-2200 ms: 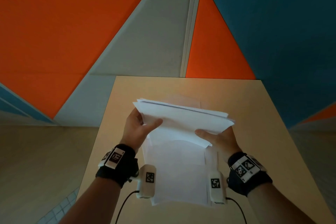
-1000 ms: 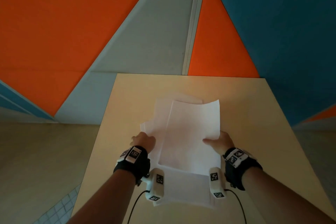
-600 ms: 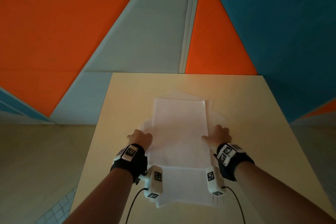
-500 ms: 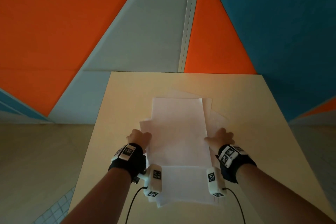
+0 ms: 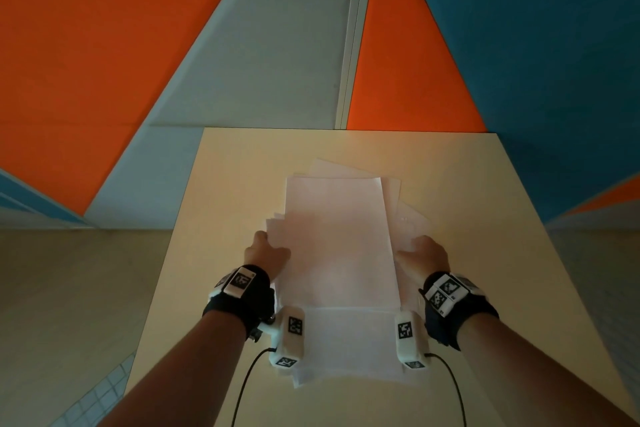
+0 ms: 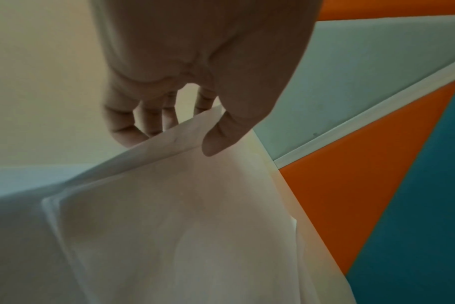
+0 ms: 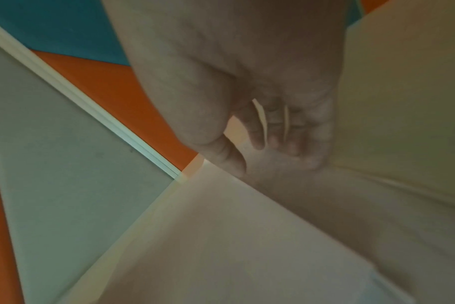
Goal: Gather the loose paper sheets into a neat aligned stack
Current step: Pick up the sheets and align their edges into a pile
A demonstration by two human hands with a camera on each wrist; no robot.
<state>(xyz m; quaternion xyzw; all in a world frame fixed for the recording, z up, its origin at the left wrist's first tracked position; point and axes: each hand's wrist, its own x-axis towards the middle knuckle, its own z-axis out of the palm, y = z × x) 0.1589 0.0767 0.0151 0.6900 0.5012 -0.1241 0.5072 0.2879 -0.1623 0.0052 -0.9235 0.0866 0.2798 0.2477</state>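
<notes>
Paper sheets (image 5: 337, 243) lie in a rough pile mid-surface (image 5: 485, 253), long way running away from the person; top sheet sits fairly square but corners stick out at far end, far right and left side, and lower sheets poke out near the wrists. Left hand (image 5: 265, 255) is at the pile's left edge: in the wrist view thumb sits on top, fingers (image 6: 122, 127) curl under a lifted edge, so it pinches a few sheets. Right hand (image 5: 424, 251) is at the right edge, thumb toward the top sheet, fingers (image 7: 294, 144) bent down onto paper; whether it grips or just presses, can't tell. Likely risks: squeezing inward w/ the pile flat would buckle sheets rather than slide them; a lifted left edge could crease or let bottom sheets drop out; stray far corners won't square up from side pressure alone. Room: plenty of bare surface left, right and beyond the pile; near edge is close to the lowest sheets, so pulling back could tip them off.
</notes>
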